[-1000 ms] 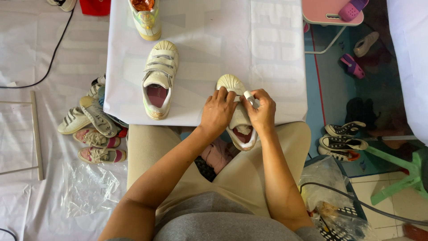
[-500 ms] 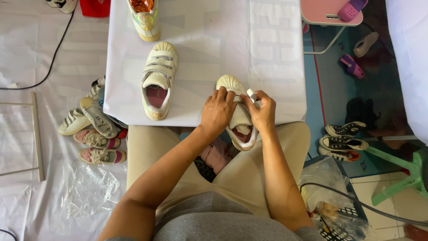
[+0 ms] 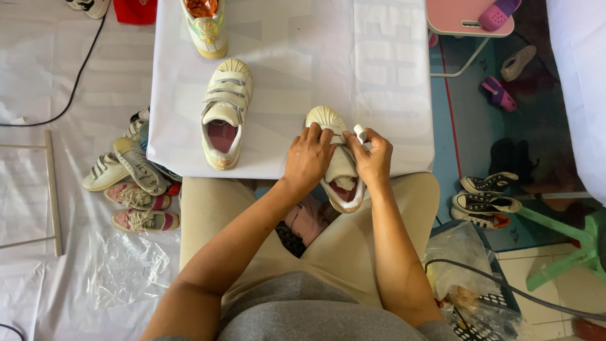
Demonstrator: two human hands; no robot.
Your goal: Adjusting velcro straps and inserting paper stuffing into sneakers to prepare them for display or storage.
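A cream sneaker (image 3: 333,165) with a shell toe lies at the near edge of the white-covered table (image 3: 297,69), its heel hanging over my lap. My left hand (image 3: 308,161) grips its upper from the left side. My right hand (image 3: 374,158) presses on its right side and pinches a small white tube-like object (image 3: 360,132) between thumb and finger. A matching cream sneaker with straps (image 3: 224,113) rests on the table to the left, apart from both hands.
A colourful sneaker (image 3: 205,25) stands at the table's far edge. Several shoes are piled on the plastic-covered floor at left (image 3: 132,183). Black-and-white sneakers (image 3: 487,199), a green stool (image 3: 568,246) and a pink stool (image 3: 464,16) are at right. A cable crosses the basket at lower right (image 3: 480,284).
Both hands have shifted slightly on the sneaker; the right hand's fingers with the small white object have moved a little. The shoe stays in place.
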